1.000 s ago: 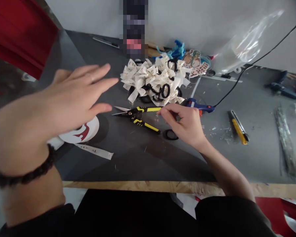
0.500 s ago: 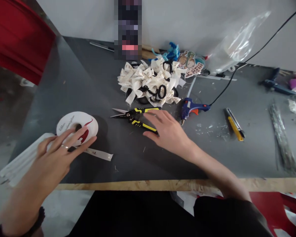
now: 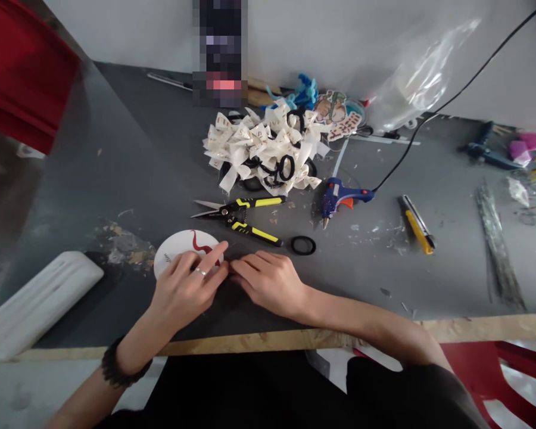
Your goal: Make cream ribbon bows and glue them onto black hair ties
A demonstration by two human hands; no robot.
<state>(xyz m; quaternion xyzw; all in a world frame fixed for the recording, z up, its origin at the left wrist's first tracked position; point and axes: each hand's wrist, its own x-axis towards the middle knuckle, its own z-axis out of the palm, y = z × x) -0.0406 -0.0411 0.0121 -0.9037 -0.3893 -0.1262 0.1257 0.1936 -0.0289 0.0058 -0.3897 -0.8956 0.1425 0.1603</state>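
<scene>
My left hand (image 3: 190, 289) lies curled over a white ribbon spool (image 3: 167, 256) with a red design, near the table's front edge. Its thumb and finger reach past the spool's right side and meet the fingertips of my right hand (image 3: 270, 283). My right hand is closed in a pinch; what is between its fingertips is hidden. Just beyond both hands lie yellow-and-black snips (image 3: 239, 214), blades apart and pointing left. A black hair tie (image 3: 303, 245) rests on the table above my right wrist.
Behind the snips is a pile of cream bows on black hair ties (image 3: 265, 149). A blue glue gun (image 3: 342, 196), a yellow cutter (image 3: 418, 225) and wire strips (image 3: 500, 250) lie rightward. A white case (image 3: 49, 301) and scraps (image 3: 127, 247) are at left.
My left hand has brought the spool rightward, uncovering scraps. My right hand has left the snips and come down-left to meet it. The hair tie now shows; the ribbon's loose end is hidden.
</scene>
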